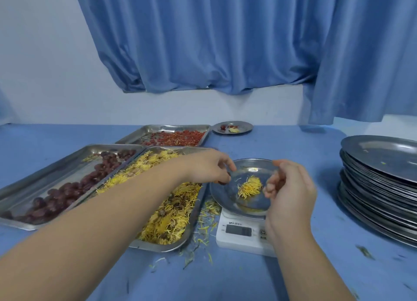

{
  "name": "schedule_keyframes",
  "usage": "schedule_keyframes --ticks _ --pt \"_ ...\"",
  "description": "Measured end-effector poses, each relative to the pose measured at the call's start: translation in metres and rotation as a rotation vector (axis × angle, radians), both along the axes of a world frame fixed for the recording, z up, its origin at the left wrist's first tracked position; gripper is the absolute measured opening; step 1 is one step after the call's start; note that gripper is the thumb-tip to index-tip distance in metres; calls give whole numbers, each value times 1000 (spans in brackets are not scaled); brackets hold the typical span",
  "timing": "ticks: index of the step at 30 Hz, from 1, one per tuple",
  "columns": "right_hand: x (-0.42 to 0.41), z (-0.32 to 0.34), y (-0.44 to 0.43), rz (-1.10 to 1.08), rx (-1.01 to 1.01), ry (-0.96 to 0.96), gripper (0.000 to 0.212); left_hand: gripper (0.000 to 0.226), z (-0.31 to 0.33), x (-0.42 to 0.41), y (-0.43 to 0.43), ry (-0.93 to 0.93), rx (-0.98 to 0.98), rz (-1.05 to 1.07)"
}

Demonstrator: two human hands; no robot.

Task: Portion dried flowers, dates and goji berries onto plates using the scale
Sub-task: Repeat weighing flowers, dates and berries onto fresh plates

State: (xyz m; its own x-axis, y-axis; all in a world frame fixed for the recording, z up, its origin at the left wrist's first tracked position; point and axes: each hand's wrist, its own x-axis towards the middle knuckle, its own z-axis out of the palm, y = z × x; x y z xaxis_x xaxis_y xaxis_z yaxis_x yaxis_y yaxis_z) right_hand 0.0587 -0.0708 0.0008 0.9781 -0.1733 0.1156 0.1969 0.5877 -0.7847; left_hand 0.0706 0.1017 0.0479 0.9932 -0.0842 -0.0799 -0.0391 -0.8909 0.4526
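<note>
The left hand [209,168] stretches across the trays to the near left rim of the plate. Its fingers are curled round what looks like a small dark red date [222,183], though blur makes this uncertain. The right hand [291,188] hovers at the opposite rim with fingers loosely curled; I cannot tell whether it pinches anything.

Just below the right wrist stands the white digital kitchen scale [239,230], its display too dim to read. On it, between the hands, sits the round stainless-steel plate [246,165] holding a small heap of yellow dried flower petals [249,186].

Under the left forearm lies the rectangular steel tray of yellow dried flowers [158,247], and left of that forearm is the steel tray of dark red dates [67,163]. Beyond the left hand is the steel tray of orange-red goji berries [171,127]. Beyond both hands is a small filled steel plate [247,129]. Well right of the right hand rises a tall stack of steel plates [383,156].

The step appears to be adding dates. It would go best if the date is lowered gently beside the petals and released. Both hands should then lift clear of the rim so that only the food loads the scale before reading.
</note>
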Motion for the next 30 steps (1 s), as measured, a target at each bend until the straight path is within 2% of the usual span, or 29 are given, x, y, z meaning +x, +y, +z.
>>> schedule_keyframes --ticks 5,10,15,20,25,30 --pt "0 1 0 9 -38 3 22 32 -6 15 -10 23 52 7" --pt "13 6 -4 45 -44 70 19 31 -1 25 -3 6 4 29" --pt "47 31 -7 193 -274 28 15 19 10 41 18 -11 34 73" --pt "91 54 -4 346 -470 -50 12 12 24 55 59 -136 38 237" --pt "127 50 6 434 -675 -92 16 11 23 79 119 -265 -15 460" --pt "145 40 7 382 -789 -110 18 19 18 108 164 -325 -25 611"
